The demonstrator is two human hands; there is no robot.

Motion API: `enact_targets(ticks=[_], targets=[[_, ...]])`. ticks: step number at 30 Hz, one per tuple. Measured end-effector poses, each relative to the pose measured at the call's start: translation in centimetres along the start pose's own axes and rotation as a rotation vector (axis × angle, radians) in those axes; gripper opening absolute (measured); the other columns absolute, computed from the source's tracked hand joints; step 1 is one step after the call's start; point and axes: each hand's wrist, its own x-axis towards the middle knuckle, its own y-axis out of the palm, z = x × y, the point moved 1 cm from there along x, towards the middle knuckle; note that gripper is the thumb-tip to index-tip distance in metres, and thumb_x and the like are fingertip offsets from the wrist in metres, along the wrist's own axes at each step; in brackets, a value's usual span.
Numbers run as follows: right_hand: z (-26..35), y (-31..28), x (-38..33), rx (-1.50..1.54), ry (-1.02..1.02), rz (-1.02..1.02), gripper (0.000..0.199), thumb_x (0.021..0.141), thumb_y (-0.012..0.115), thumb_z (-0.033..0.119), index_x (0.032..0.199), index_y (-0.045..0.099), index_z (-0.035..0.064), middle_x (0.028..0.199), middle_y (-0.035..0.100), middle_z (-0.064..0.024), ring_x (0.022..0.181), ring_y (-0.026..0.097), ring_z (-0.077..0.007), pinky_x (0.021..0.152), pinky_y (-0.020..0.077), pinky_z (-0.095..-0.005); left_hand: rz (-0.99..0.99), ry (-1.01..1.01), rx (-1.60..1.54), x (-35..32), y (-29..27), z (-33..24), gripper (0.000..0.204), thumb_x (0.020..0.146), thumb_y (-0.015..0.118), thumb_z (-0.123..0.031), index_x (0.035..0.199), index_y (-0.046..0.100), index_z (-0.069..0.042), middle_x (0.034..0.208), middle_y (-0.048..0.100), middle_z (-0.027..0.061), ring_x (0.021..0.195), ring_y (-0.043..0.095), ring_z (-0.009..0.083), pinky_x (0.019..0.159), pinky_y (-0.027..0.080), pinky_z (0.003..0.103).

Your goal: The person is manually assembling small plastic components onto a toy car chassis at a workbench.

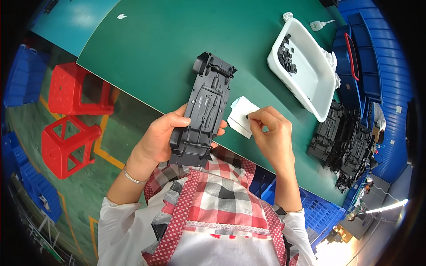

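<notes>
My left hand (162, 133) is closed round the lower part of a black plastic toy car chassis (205, 106), thumb on its face and fingertips showing at its right edge. The chassis tilts up over the table edge, with moulded axle and shaft shapes on the side toward me. Just right of it lies a small white pad of paper (242, 116). Over the pad's right side is my right hand (273, 133), thumb and forefinger pinched together. A tiny dark piece shows at those fingertips, too small to name.
A white tray (306, 66) holds several small black parts. A small squeeze bottle (317, 25) stands beyond it. More black chassis (341, 137) are piled at the right of the green table (151, 48). Red stools (71, 146) stand on the left; blue bins (364, 57) line the right.
</notes>
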Motion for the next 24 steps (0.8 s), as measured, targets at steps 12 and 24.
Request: enact_targets(ticks=[12, 24], targets=[[0.4, -0.5, -0.1, -0.077, -0.048, 0.034, 0.008, 0.077, 0.066, -0.005, 0.083, 0.067, -0.001, 0.08, 0.062, -0.012, 0.065, 0.063, -0.027, 0.059, 0.0516, -0.0344, -0.016, 0.003, 0.006, -0.2, 0.2, 0.0, 0.06, 0.088, 0.042, -0.02, 0.142, 0.031, 0.004, 0.129, 0.053, 0.0284, 0.117, 0.058, 0.036, 0.094, 0.052, 0.046], [3.3, 0.5, 4.6, 0.688, 0.016, -0.046, 0.009, 0.081, 0.067, -0.005, 0.09, 0.069, -0.0036, 0.088, 0.066, -0.0075, 0.077, 0.064, -0.0115, 0.07, 0.0515, -0.0235, -0.027, -0.093, -0.032, -0.6, 0.3, 0.1, 0.056, 0.101, 0.024, -0.031, 0.141, 0.035, 0.007, 0.134, 0.049, 0.028, 0.12, 0.055, 0.0355, 0.099, 0.048, 0.048]])
